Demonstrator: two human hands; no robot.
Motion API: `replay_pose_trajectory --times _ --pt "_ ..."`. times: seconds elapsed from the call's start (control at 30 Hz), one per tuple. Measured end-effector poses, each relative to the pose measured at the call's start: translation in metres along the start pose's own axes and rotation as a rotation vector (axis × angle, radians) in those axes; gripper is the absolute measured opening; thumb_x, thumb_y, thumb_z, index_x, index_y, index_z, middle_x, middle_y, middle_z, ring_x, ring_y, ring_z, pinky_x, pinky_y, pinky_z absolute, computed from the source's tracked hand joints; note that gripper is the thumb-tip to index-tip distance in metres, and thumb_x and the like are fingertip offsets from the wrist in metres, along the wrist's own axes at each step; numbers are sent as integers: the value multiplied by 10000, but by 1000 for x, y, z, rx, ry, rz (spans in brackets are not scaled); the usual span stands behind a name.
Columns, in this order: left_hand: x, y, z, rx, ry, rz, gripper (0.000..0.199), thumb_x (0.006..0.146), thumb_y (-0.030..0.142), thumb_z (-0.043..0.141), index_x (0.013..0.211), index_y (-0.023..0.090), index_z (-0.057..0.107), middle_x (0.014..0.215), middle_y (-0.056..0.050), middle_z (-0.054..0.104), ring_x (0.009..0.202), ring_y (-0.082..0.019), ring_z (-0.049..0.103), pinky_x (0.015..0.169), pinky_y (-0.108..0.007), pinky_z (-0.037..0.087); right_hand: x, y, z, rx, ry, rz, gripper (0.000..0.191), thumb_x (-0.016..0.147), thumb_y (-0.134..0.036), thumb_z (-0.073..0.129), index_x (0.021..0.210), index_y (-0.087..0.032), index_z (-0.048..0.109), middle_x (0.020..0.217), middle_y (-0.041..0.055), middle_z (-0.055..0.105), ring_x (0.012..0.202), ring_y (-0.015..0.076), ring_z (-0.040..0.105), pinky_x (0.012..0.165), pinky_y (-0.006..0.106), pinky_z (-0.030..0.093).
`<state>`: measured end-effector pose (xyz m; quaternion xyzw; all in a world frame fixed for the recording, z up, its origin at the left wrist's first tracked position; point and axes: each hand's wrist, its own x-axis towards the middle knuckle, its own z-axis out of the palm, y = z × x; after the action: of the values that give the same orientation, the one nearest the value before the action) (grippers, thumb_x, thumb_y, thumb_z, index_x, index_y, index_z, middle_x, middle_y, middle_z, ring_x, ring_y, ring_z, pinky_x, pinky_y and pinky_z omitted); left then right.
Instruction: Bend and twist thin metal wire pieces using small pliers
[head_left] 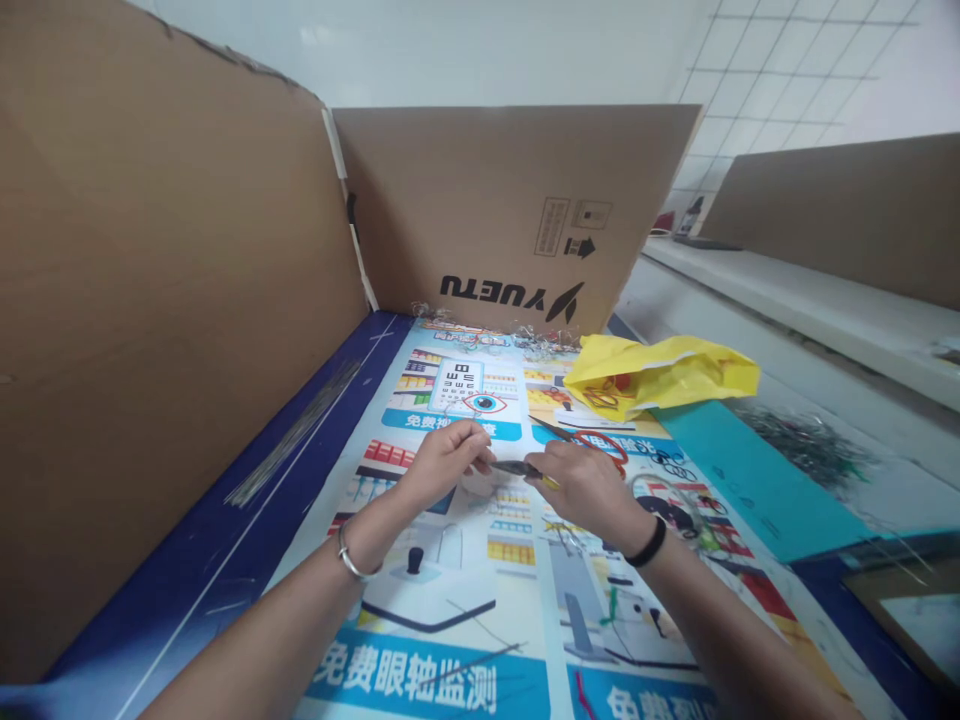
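My right hand [586, 488] is closed round a pair of pliers [516, 467] with dark jaws and a bit of yellow handle showing. The jaws point left, toward my left hand [448, 458]. Thumb and fingers of my left hand are pinched together at the plier tips; a thin wire seems to run there, but it is too small to make out surely. Just beyond my right hand lie scissors [611, 445] with orange-red handles. Both hands are over a printed poster sheet [450, 610] covering the table.
Cardboard panels [480, 200] stand behind and to the left. A yellow plastic bag [667, 375] lies at back right, near a tangle of thin wires [810, 445]. A bundle of straight wires [292, 435] rests at left on the blue surface. Loose wire pieces [480, 655] lie in front.
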<state>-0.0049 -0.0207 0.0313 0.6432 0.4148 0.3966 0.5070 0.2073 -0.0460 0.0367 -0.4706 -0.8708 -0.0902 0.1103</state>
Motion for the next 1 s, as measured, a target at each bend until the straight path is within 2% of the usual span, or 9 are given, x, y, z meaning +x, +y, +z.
replay_pose_trajectory --times 0.13,0.3,0.53,0.67,0.77,0.93,1.0 --pt "3 -6 -5 28 33 23 277 831 390 451 780 156 590 786 -50 674 660 -130 633 555 -214 435 -1 7 7 20 38 21 215 850 -320 488 938 -215 653 794 41 639 737 151 581 595 236 336" --pt "6 -9 -4 7 86 -22 234 789 365 512 734 152 593 697 -34 663 582 -112 598 516 -205 410 -1 12 19 71 49 72 208 836 -334 508 935 -218 651 821 41 648 761 158 589 603 236 356" --pt "10 -14 -3 12 192 -73 203 732 352 575 713 152 608 619 5 610 538 -92 553 494 -191 391 0 9 34 108 33 104 180 843 -330 502 894 -227 641 782 23 631 762 151 586 595 229 343" --pt "13 -20 -5 -3 229 -95 198 723 348 581 713 152 610 601 8 604 509 -86 541 483 -190 379 -1 6 45 79 74 122 186 851 -356 492 903 -247 634 775 13 620 717 142 572 564 233 318" --pt "13 -23 -9 -63 239 -105 214 716 364 587 683 153 589 601 3 605 498 -82 528 474 -187 373 -2 6 52 53 161 128 187 845 -357 506 904 -234 635 776 20 614 718 146 566 579 236 330" --pt "11 -23 -12 -128 242 -135 259 709 387 596 610 154 541 547 2 580 480 -77 504 471 -186 358 -1 4 51 25 443 90 200 837 -316 530 931 -173 634 796 58 603 782 169 545 684 262 372" --pt "9 -22 -11 -135 224 -143 251 703 371 602 599 154 534 542 2 574 472 -75 495 463 -186 344 0 2 47 -11 472 57 184 833 -294 534 932 -175 635 779 59 587 780 174 524 697 278 365"
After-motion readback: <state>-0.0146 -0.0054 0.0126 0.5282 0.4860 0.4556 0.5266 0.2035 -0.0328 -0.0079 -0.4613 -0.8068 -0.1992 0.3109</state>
